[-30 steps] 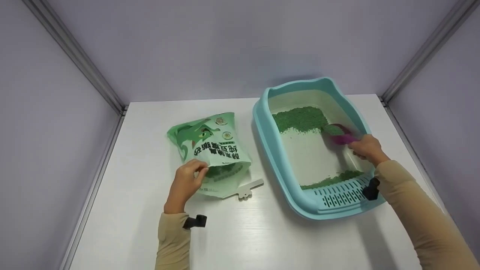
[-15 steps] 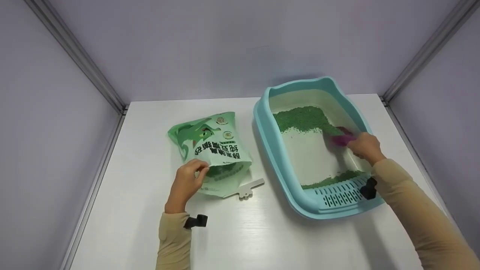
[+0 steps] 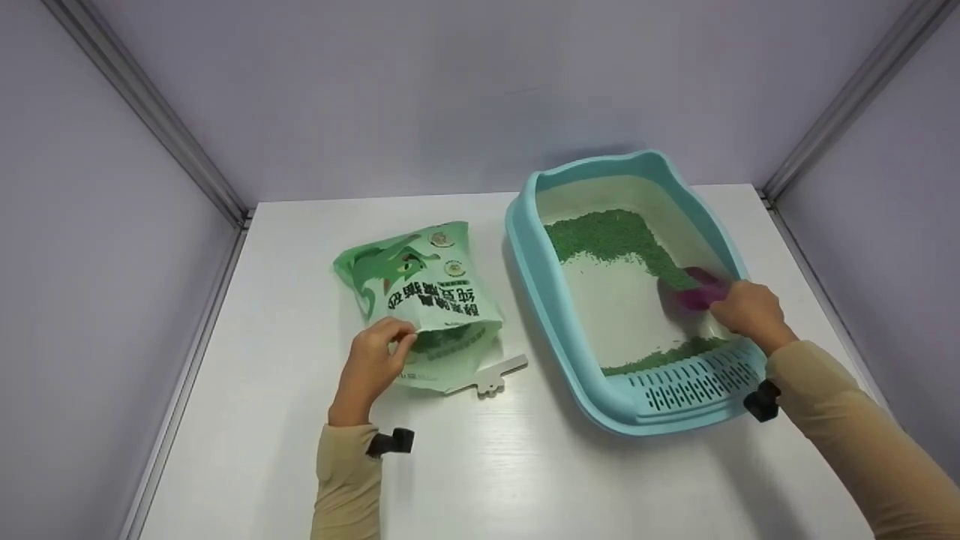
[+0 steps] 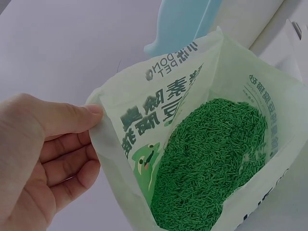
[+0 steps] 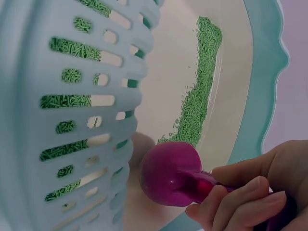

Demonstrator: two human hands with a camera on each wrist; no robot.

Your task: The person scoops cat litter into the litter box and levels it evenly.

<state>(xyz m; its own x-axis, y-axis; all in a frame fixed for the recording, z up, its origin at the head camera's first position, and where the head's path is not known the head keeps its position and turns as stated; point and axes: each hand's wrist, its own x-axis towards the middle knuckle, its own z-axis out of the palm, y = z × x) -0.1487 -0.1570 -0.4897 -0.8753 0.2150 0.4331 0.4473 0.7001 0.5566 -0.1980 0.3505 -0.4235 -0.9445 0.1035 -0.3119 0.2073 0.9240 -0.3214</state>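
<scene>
My left hand (image 3: 379,360) pinches the edge of the mouth of a green cat litter bag (image 3: 427,281). In the left wrist view the bag gapes, and green pellets (image 4: 211,159) fill its inside. Over at the right, my right hand (image 3: 752,315) grips the handle of a magenta scoop (image 3: 701,296) inside the blue litter box (image 3: 551,315). The scoop is tilted, and a strip of green litter (image 3: 664,266) runs from its mouth along the right wall to a heap at the far end. From the right wrist camera, the scoop's rounded back (image 5: 168,173) hides its hollow.
A pale grey clip-like piece (image 3: 491,379) lies on the white table (image 3: 465,465) between bag and box. The box's slotted grate (image 3: 690,386) is at its near end, with a band of litter (image 3: 667,358) along it. Walls stand at the back and sides.
The scoop and my right hand have moved nearer along the right side of the box. Litter has poured from the scoop, lengthening the strip. My left hand keeps its pinch on the bag.
</scene>
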